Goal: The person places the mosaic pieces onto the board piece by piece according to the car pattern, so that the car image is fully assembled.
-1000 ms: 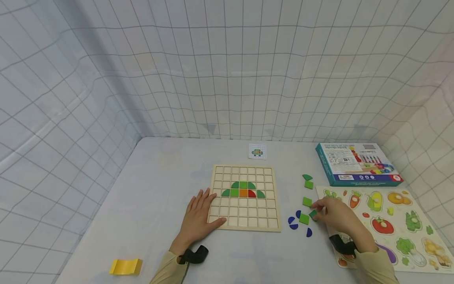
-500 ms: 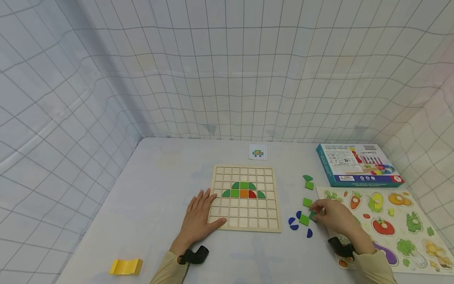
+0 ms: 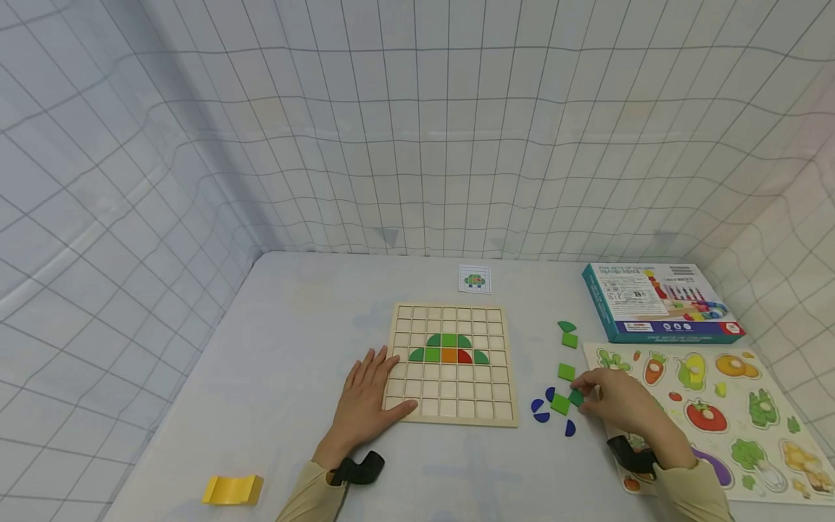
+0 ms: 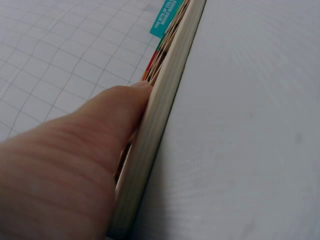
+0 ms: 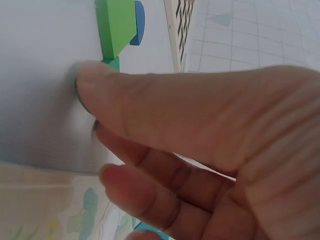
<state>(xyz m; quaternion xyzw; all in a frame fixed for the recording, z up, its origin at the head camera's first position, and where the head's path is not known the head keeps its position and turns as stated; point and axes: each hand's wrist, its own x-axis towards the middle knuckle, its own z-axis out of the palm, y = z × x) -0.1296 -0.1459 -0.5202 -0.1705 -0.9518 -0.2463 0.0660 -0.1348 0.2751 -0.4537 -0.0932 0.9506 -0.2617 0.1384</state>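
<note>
Since 1 s ago the right hand [image 3: 620, 402] has slid a little lower-left w/ the dark green piece [image 3: 577, 397]; left hand and board haven't budged.

Dark green piece sits on the table [image 3: 293, 341] lower right of centre in the head view, just beside a light green square [image 3: 559, 404] and touching or nearly touching it, can't tell which. Right hand's thumb and fingertips pinch it; the wrist view shows the thumb [image 5: 100, 85] pressed on the piece's edge, most of it hidden.

Around it: 4 small blue pieces, e.g. one [image 3: 541, 417] at lower left of the cluster. Another light green square [image 3: 565, 372] is just above, and 2 more green pieces [image 3: 568, 333] lie further up.

Left hand [image 3: 368, 399] lies flat, fingers straight, on the lower left corner of the wooden grid board [image 3: 450, 362], gripping nothing. Board has a row of green pieces w/ 1 orange and 1 red near its middle.

Right edge of frame: vegetable puzzle [image 3: 717, 417] under the right wrist, teal box [image 3: 659, 301] above it. Small pattern card [image 3: 474, 278] above the board. Yellow block [image 3: 231, 490] at lower left.
</note>
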